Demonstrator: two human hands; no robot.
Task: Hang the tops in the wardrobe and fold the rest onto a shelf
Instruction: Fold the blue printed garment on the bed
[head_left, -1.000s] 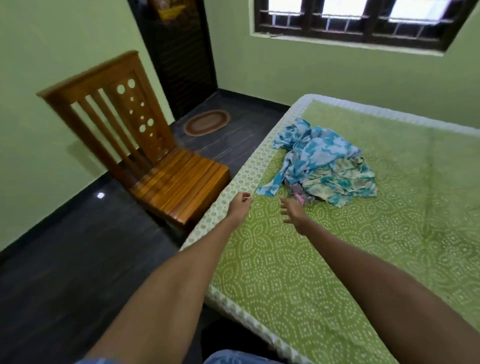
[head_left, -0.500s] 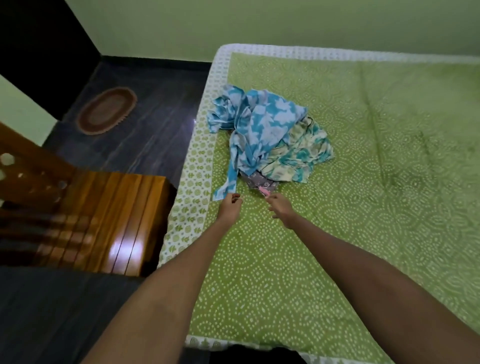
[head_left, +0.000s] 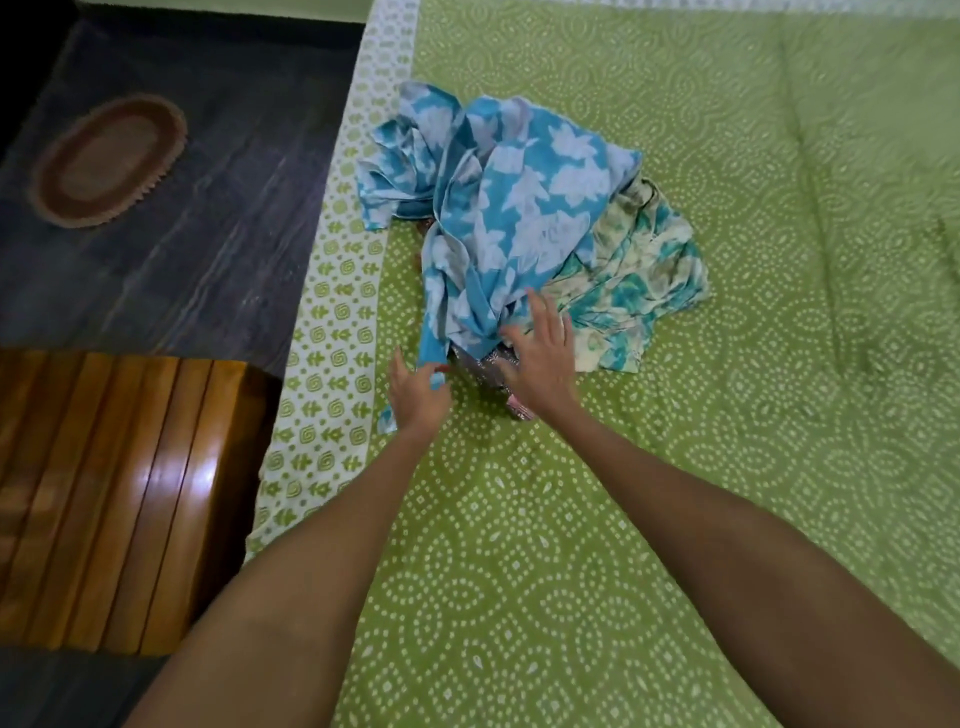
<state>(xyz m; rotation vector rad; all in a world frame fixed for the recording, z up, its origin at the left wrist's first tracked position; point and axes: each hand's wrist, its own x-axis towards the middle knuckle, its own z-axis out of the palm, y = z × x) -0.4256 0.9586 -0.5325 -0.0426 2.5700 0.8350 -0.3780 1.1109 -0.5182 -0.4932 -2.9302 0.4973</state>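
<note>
A heap of clothes lies on the green patterned bed (head_left: 571, 519) near its left edge. On top is a blue garment with white leaf print (head_left: 498, 208). Beside it on the right lies a cream and teal floral garment (head_left: 639, 280), and a dark patterned piece (head_left: 488, 366) peeks out underneath at the front. My left hand (head_left: 418, 392) grips the hanging blue strip of the top garment. My right hand (head_left: 540, 358) rests with fingers spread on the front of the heap, over the dark piece.
A wooden chair seat (head_left: 114, 499) stands close to the bed's left side. An oval brown mat (head_left: 106, 161) lies on the dark floor (head_left: 223, 218) further back. The bed's white and green border (head_left: 332, 332) runs along its left edge.
The view has dropped and closed in on the heap. Both hands have reached forward: the left has taken hold of the blue strip, the right has landed on the heap.
</note>
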